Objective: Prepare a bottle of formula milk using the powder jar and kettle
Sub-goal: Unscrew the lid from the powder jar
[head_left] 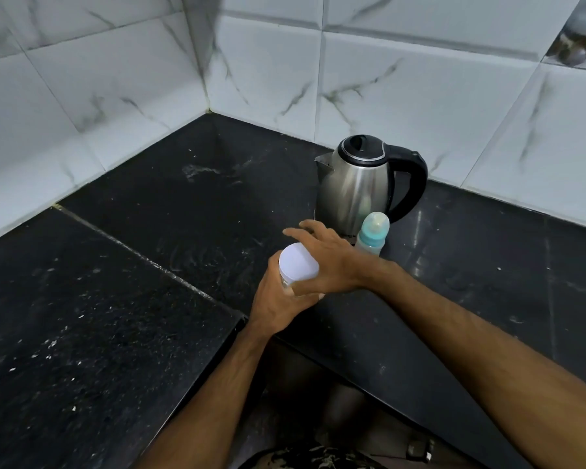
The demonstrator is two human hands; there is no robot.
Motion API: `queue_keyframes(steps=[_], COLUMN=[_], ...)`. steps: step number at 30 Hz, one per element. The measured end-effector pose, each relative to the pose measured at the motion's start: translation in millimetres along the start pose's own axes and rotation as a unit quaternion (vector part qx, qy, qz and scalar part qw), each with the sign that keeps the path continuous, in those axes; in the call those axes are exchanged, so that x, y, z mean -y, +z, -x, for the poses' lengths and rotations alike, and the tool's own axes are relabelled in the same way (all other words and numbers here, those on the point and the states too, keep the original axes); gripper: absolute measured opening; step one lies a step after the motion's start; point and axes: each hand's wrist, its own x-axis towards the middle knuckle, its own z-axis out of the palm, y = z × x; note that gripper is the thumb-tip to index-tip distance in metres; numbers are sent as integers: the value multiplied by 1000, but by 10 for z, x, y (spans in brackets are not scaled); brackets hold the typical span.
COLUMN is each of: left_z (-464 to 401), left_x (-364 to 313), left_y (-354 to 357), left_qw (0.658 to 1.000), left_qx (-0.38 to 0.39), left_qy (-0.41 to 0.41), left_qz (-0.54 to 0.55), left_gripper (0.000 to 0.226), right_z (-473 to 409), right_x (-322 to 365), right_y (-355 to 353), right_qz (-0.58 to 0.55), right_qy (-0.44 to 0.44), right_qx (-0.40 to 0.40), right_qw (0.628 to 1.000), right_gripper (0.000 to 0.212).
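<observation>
My left hand is wrapped around the body of the powder jar, a small jar with a white lid, held just above the black counter. My right hand lies over the jar's right side, fingers spread past the lid; whether it grips the lid I cannot tell. Behind the hands stands a steel kettle with a black lid and handle. A baby bottle with a teal collar and clear cap stands upright against the kettle's front right.
The black granite counter forms an L in a corner of white marble-look wall tiles. Its front edge runs diagonally below my forearms. White specks and smears dot the surface.
</observation>
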Motion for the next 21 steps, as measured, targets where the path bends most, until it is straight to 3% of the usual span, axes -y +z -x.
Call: queue_keyframes(steps=[4,11,18,21], left_z=[11,8,31,32], left_x=[-60,-41,-51,-34], left_y=[11,35,2,8], left_qw=[1000,1000,1000,1000], left_qx=[-3,2,15,12], left_qy=[-8,-10,-9,-16], left_qz=[-2,7,-3,4], left_gripper=[108,106,107,106], right_z=[-24,-78,-103,-81], right_x=[51,25,2,9], right_y=[89,0,-51,-86], right_qz=[95,-1,-9,24], right_qy=[27,-17,-49,-23], right_qx=[-76,-1,43,20], right_qw=[992,1000,998,999], right_gripper=[85,92,95,102])
